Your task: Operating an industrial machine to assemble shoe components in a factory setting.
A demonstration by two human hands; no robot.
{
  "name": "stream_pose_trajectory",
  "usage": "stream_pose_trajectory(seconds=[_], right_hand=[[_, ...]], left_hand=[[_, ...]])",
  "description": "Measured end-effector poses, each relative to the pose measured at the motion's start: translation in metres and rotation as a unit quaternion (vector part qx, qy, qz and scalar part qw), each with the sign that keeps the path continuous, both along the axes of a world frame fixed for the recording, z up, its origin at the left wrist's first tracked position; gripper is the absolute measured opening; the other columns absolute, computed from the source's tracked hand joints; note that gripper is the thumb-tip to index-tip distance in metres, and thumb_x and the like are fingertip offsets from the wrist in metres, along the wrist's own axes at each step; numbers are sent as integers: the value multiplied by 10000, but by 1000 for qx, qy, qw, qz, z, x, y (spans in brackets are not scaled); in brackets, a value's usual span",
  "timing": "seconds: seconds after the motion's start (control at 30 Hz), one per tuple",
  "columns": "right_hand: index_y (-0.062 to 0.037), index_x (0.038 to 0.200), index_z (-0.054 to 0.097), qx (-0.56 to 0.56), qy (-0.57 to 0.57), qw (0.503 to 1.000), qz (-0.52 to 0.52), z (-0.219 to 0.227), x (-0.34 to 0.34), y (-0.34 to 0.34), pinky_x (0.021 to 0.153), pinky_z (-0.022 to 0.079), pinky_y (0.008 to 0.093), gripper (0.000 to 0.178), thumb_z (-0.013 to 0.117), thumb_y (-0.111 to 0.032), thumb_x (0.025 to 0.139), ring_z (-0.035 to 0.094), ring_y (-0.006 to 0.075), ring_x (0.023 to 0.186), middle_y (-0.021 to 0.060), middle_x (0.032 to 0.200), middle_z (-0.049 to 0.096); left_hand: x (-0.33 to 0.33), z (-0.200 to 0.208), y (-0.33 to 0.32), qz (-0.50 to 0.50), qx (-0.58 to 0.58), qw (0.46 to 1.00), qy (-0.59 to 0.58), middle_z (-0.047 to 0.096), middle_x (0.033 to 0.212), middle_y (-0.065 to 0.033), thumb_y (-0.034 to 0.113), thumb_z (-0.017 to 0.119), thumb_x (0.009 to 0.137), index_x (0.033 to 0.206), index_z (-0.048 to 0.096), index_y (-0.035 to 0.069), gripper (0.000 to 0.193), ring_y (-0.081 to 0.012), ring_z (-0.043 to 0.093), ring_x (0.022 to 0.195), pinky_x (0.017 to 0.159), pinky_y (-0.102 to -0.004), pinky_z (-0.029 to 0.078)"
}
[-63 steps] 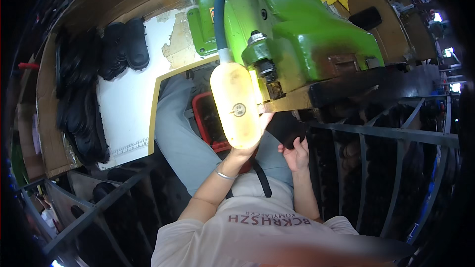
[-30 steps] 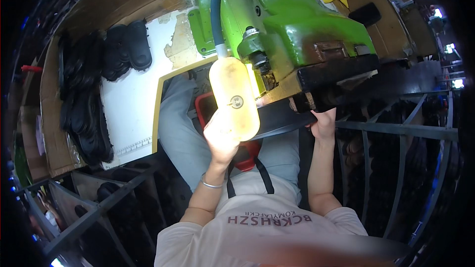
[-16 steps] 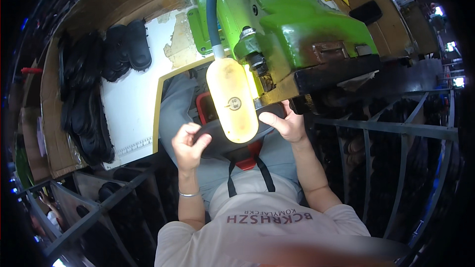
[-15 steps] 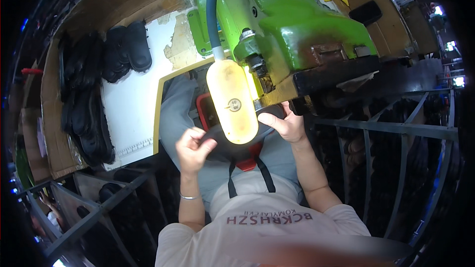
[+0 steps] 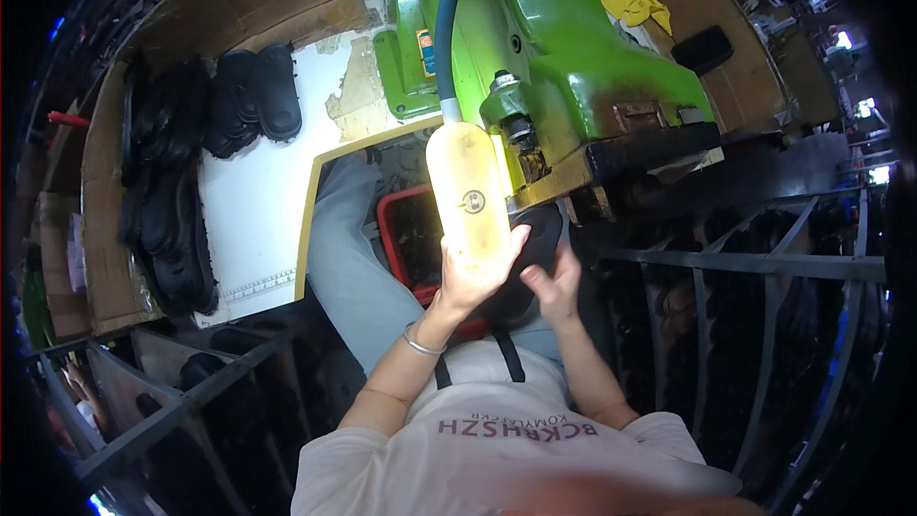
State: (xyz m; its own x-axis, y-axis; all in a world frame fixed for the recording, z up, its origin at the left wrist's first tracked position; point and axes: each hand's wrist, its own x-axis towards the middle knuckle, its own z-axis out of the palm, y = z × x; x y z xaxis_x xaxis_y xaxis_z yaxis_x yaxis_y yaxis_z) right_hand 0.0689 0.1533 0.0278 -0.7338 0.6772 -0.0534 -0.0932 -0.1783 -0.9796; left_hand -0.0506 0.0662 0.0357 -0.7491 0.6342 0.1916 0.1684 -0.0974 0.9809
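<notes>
Frame centre: left hand (image 5: 475, 277) cupped on lower end of pale yellow lamp (image 5: 468, 196), long axis near vertical, hose up top. Right hand (image 5: 552, 279) just right, fingers closed on black sole (image 5: 535, 244) under green press (image 5: 564, 67). Sole dark, oval, partly hidden; right hand nearer.

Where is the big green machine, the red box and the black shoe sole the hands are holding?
green machine (image 5: 583, 76), head view, on its painted side.
red box (image 5: 394, 229), head view, on its left wall.
black shoe sole (image 5: 540, 234), head view, on its upper end.
</notes>
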Motion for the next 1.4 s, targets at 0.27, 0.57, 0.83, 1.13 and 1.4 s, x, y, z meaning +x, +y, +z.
stream_pose_trajectory(seconds=[0.27,0.57,0.83,1.13,1.4], right_hand=[[29,973,594,-138,-20,987,-79,-26,75,27,777,487,285,263,695,-22,736,595,155,871,92,961,625],[13,999,560,22,58,983,-172,47,-7,87,713,453,224,211,633,-37,807,562,104,778,37,886,593],[46,1103,548,71,108,989,-69,38,-43,48,840,402,227,290,538,-64,834,522,104,922,46,1018,582],[22,873,653,108,93,990,6,44,-69,17,685,486,246,144,701,-6,740,614,105,748,41,827,668],[13,751,616,216,-4,976,21,43,-51,11,579,453,218,208,795,-53,670,568,77,622,44,703,637]], left_hand=[[13,-1,-3,92,-36,993,70,638,890,-90,-86,646,790,1062,509,-37,308,-98,615,758,681,-194,506],[-8,10,-13,9,63,995,-83,628,863,-75,-75,684,758,990,548,-21,275,-109,608,759,671,-221,507],[-62,34,-77,-39,59,994,-78,630,945,-109,-92,698,696,1014,553,-52,352,-158,616,875,793,-269,495],[-15,-22,-122,-55,12,982,-181,594,882,-87,-68,726,715,861,478,21,301,-144,604,832,747,-264,497],[46,-14,-48,-26,-13,994,-109,577,1053,-84,8,675,781,1141,492,-18,405,-169,579,925,838,-272,463]])
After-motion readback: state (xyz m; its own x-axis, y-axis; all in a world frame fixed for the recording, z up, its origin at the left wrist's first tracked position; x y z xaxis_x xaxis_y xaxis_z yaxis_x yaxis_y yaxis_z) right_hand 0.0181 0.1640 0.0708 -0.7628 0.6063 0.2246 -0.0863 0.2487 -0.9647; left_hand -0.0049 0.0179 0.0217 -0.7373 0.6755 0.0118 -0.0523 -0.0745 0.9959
